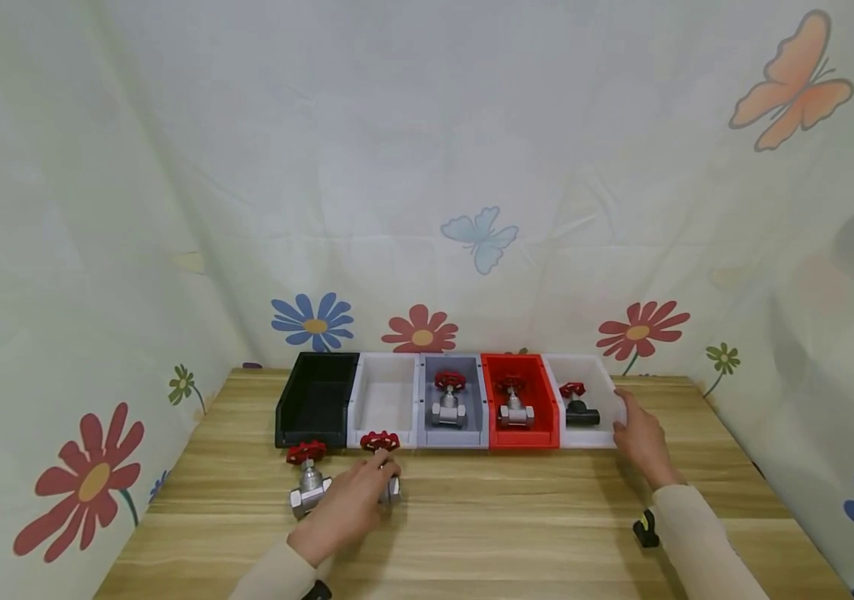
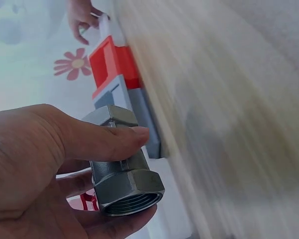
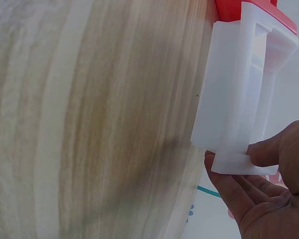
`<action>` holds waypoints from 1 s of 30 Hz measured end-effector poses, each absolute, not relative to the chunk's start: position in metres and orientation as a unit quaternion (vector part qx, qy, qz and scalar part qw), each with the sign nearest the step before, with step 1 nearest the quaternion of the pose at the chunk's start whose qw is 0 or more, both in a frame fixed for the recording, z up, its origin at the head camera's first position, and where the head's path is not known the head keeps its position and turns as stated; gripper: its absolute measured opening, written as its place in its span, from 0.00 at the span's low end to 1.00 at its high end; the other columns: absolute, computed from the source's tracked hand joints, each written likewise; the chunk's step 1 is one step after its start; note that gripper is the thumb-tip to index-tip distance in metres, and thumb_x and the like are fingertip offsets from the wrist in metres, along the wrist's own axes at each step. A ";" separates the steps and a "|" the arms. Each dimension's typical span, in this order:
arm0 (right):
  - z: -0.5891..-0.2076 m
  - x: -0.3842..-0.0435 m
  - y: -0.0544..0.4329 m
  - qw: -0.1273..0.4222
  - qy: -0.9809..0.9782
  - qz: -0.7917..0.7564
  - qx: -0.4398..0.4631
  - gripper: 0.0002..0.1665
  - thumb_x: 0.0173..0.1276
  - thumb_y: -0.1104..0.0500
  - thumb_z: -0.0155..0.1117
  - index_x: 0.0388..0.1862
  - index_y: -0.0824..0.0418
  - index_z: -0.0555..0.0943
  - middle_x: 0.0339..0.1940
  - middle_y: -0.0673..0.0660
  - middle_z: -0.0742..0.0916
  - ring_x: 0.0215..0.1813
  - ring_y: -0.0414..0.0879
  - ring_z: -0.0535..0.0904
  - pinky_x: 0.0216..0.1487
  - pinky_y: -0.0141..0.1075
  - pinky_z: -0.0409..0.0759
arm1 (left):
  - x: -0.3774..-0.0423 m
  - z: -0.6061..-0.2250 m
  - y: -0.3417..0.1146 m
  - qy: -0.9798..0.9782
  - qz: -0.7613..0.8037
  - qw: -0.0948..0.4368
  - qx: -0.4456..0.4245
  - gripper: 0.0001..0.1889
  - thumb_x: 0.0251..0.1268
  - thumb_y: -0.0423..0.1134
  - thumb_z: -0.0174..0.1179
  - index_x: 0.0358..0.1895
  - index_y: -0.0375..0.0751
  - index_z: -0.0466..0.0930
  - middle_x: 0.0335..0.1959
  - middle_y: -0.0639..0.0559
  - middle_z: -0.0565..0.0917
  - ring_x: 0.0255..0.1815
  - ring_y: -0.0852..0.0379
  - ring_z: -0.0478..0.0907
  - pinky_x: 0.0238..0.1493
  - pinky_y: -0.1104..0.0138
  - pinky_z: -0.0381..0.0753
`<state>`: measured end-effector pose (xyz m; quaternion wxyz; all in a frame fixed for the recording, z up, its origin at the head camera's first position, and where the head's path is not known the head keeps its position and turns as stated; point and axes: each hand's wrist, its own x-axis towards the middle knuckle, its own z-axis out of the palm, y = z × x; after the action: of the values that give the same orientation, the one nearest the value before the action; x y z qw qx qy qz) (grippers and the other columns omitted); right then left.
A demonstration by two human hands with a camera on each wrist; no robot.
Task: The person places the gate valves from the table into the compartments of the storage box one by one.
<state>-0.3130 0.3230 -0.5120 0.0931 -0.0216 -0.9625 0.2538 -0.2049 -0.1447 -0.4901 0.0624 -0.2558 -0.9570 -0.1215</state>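
My left hand grips a metal gate valve by its body, thumb across the near side. The threaded opening shows in the left wrist view, and the red handwheel stands just in front of the left white bin. Beside that hand, on the left, another valve with a red handwheel rests on the table. At the right end of the row, my right hand pinches the side wall of a white bin, thumb inside and fingers outside. This bin holds a dark valve with a red handle.
A black bin stands at the row's left end. In the middle, a grey bin and a red bin each hold a metal valve with a red handwheel. Behind the wooden table hangs a flowered curtain.
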 end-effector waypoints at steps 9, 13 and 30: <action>-0.514 -0.313 0.324 0.091 -0.963 0.253 -0.019 0.34 0.65 0.69 0.56 0.71 0.68 0.61 0.56 0.81 0.78 0.53 0.74 0.77 0.51 0.63 0.75 | -0.211 -0.480 -0.145 -0.963 -0.120 0.051 -0.237 0.25 0.44 0.26 0.70 0.52 0.42 0.80 0.52 0.50 0.78 0.48 0.45 0.80 0.41 0.51 0.82; -0.514 -0.313 0.325 0.096 -0.963 0.252 -0.013 0.34 0.64 0.69 0.56 0.70 0.68 0.61 0.56 0.81 0.78 0.52 0.74 0.78 0.50 0.63 0.75 | -0.212 -0.475 -0.146 -0.964 -0.115 0.048 -0.237 0.26 0.44 0.26 0.70 0.53 0.41 0.80 0.53 0.50 0.77 0.47 0.45 0.80 0.43 0.52 0.83; -0.515 -0.313 0.325 0.104 -0.963 0.249 -0.012 0.34 0.64 0.70 0.56 0.70 0.68 0.62 0.55 0.81 0.79 0.52 0.74 0.78 0.50 0.63 0.75 | -0.227 -0.447 -0.148 -0.969 -0.108 0.057 -0.215 0.22 0.51 0.28 0.69 0.52 0.43 0.80 0.56 0.51 0.78 0.47 0.47 0.78 0.42 0.54 0.83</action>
<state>-0.3130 0.3246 -0.5150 0.1044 -0.0118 -0.9629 0.2486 -0.2268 -0.1482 -0.4468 0.0569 -0.2148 -0.9690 -0.1080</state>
